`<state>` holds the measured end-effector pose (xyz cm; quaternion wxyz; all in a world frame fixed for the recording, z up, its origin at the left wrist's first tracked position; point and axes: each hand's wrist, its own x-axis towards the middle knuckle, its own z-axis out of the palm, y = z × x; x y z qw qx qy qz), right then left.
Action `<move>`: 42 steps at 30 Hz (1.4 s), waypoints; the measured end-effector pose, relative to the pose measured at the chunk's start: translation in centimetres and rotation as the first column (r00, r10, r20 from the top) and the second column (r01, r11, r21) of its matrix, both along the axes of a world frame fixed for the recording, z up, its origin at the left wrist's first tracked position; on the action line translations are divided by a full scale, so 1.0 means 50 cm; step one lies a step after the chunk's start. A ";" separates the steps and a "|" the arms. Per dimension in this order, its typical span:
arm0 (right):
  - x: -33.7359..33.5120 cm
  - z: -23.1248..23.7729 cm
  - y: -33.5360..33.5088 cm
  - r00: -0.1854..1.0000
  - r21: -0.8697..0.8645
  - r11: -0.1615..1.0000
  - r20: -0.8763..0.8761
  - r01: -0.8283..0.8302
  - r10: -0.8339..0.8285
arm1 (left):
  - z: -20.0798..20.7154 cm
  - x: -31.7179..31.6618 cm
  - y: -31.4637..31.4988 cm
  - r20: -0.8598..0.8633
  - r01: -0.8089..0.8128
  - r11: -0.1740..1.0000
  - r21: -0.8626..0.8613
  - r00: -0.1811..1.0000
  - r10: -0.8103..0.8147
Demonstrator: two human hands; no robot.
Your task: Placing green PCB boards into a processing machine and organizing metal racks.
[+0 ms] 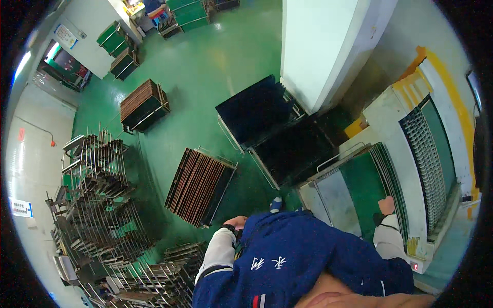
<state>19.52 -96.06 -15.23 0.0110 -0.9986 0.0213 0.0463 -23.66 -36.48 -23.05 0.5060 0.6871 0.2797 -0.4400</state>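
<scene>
My right hand point(386, 205) is at the right, over a stack of green boards point(362, 177) in a metal rack. Its fingers look curled beside the boards' edges; whether they grip a board does not show clearly. My left hand point(237, 222) is low by my left side, close to my blue jacket point(303, 241). The jacket partly covers it, and its fingers are mostly hidden. A pale grey panel point(336, 197) lies to the left of the green boards.
Right of the rack stands a pale machine with a slotted row point(423, 159). Ahead are racks of black boards point(257, 110) beside a white pillar point(318, 46). Racks of brown-edged boards point(197, 187) stand on the green floor, and metal frames point(97, 195) crowd the left.
</scene>
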 end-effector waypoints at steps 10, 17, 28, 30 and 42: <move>-0.009 0.032 0.033 1.000 -0.012 1.000 -0.013 0.026 -0.026 | 0.030 -0.004 -0.001 0.033 0.008 0.999 -0.034 0.999 -0.007; -0.011 0.037 0.048 0.998 -0.018 0.998 0.025 0.063 -0.062 | 0.011 -0.007 -0.014 0.036 -0.030 0.998 -0.060 0.999 0.032; -0.035 0.049 0.056 0.996 0.020 0.998 -0.058 0.064 -0.063 | 0.017 0.022 -0.007 0.169 -0.061 0.991 -0.118 0.982 0.081; -0.033 0.068 0.084 0.997 0.035 0.998 -0.047 0.055 -0.053 | 0.004 0.012 0.017 -0.003 -0.424 0.889 -0.174 0.903 0.430; -0.065 0.095 0.105 0.992 -0.020 0.999 -0.120 0.032 -0.035 | 0.289 0.288 0.057 0.153 -0.584 0.127 -0.802 0.005 0.988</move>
